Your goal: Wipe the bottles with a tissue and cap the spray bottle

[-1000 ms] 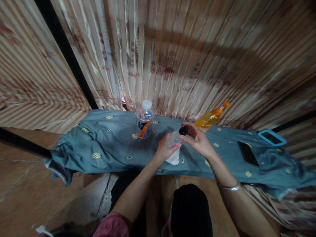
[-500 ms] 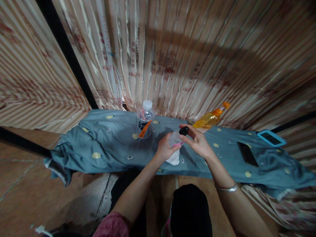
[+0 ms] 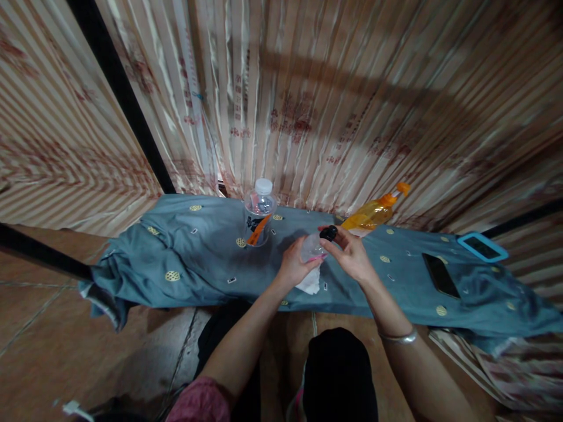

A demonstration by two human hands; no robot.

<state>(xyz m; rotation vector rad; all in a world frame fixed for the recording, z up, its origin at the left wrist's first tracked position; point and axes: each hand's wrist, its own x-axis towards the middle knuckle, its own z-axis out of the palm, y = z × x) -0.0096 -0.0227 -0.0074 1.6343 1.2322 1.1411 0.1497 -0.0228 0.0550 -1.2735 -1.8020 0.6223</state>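
My left hand (image 3: pixel 294 262) is closed around a small translucent bottle (image 3: pixel 311 247) with a pink band low on its side. The bottle is tilted, its top leaning to the right. At that top, the fingers of my right hand (image 3: pixel 352 253) grip a black cap (image 3: pixel 328 233); whether the cap is still seated on the neck I cannot tell. A white tissue (image 3: pixel 310 282) lies on the cloth just below the bottle. Behind my right hand is a pump bottle of amber liquid (image 3: pixel 369 214) with an orange top.
A clear plastic jar (image 3: pixel 259 220) with a white lid stands left of my hands. To the right lie a dark phone (image 3: pixel 441 275) and a blue-framed device (image 3: pixel 482 247). A blue-green patterned cloth (image 3: pixel 206 258) covers the bench, with a striped curtain (image 3: pixel 299 88) behind it.
My right hand has shifted very slightly and its fingers have turned a little around the black cap. My left hand keeps the bottle in the same place.
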